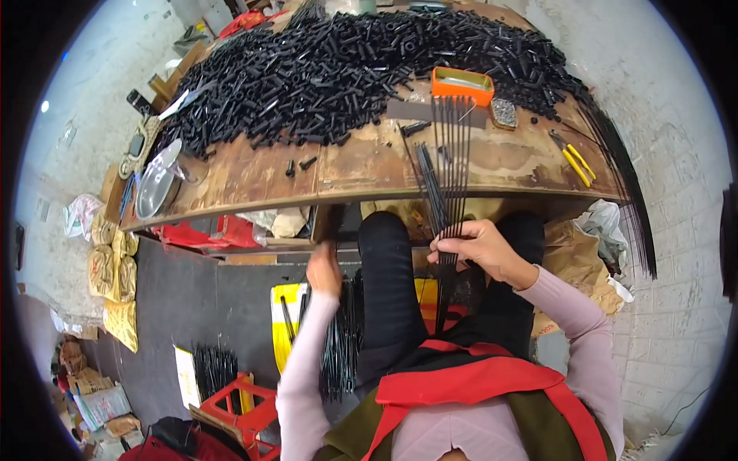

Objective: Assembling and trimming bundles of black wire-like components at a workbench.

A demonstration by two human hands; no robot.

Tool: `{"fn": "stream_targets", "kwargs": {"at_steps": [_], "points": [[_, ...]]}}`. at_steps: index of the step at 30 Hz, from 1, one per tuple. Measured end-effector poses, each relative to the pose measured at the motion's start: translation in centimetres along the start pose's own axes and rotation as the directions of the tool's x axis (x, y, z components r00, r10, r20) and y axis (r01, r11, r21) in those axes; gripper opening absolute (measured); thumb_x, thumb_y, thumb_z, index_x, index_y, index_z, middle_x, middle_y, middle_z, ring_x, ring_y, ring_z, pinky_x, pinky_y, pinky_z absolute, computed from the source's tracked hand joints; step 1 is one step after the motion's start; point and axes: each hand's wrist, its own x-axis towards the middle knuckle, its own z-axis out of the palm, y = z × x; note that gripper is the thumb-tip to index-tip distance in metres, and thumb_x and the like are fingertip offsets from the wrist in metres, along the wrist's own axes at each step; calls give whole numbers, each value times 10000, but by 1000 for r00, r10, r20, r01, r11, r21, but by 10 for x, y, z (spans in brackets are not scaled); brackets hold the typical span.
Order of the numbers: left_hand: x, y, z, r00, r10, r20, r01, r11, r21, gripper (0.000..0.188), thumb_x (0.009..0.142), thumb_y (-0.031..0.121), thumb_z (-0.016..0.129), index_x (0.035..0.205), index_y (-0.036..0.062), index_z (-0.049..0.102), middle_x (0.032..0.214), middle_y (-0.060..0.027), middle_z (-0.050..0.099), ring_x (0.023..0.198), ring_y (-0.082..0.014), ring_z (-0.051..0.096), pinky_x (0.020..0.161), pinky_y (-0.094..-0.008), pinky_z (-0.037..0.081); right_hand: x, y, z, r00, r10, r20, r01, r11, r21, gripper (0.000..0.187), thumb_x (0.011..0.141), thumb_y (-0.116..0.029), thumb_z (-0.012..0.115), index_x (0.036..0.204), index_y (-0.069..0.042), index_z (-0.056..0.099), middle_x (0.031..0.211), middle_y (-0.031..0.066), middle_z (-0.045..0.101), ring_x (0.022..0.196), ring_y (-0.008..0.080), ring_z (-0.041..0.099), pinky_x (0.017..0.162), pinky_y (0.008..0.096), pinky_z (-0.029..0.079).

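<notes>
My right hand [480, 250] is closed around a bunch of thin black rods [453, 154], in front of the table edge above my lap. Their upper ends fan out over the tabletop, and their lower ends point down between my thighs. Some thicker black sticks [433, 188] stand close together at the left of the fan. Left of my knee, my left hand [324, 269] is smeared by motion, and its fingers cannot be made out. Below it, many long black rods [342, 338] lie by a yellow and white sack [286, 326].
A large heap of short black tubular parts [307, 84] covers the back of the wooden table [254, 173]. On it are an orange tray [461, 86], a small box of metal bits [503, 114], yellow-handled pliers [576, 161] and a metal bowl [157, 180]. A red stool [250, 407] stands lower left.
</notes>
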Motion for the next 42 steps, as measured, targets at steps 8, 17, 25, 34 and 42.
{"fn": "stream_targets", "kwargs": {"at_steps": [8,17,25,34,42], "points": [[-56,162,-52,756,269,597,463,426,-778,320,1015,139,510,1260,-65,545,1185,-117,642,1088,-202,631,938,-309,493,3,-6,8,999,-19,30,16,997,78,232,908,-173,691,1051,10,679,928,94,720,759,126,677,602,241,512],[10,205,-67,611,318,725,719,162,-676,277,1013,181,526,1161,-44,591,1018,-130,692,915,-228,694,799,-334,570,20,7,-9,990,-142,9,142,990,8,274,897,-208,710,1024,32,681,721,14,621,492,66,505,440,224,398],[29,243,-105,781,297,549,467,306,-830,175,938,171,649,963,2,684,871,-46,701,704,-85,619,608,-204,456,-20,-22,-44,912,-408,-32,402,908,-118,618,970,-420,585,1428,-45,406,903,88,686,749,150,660,692,281,530],[127,287,-160,865,304,399,326,264,-908,289,949,47,597,1216,-56,555,1116,-166,663,988,-244,673,916,-373,544,-34,-22,-309,651,-723,-231,-385,-52,-922,158,847,-223,579,778,-96,644,729,136,641,697,342,642,600,464,502],[78,309,-215,890,256,378,294,312,-903,293,922,37,628,1199,-45,579,1053,-149,686,918,-234,694,894,-367,559,-63,1,-506,259,-914,-312,-833,-48,-551,127,827,-125,573,791,-88,690,767,112,691,713,284,691,592,385,547]]}}
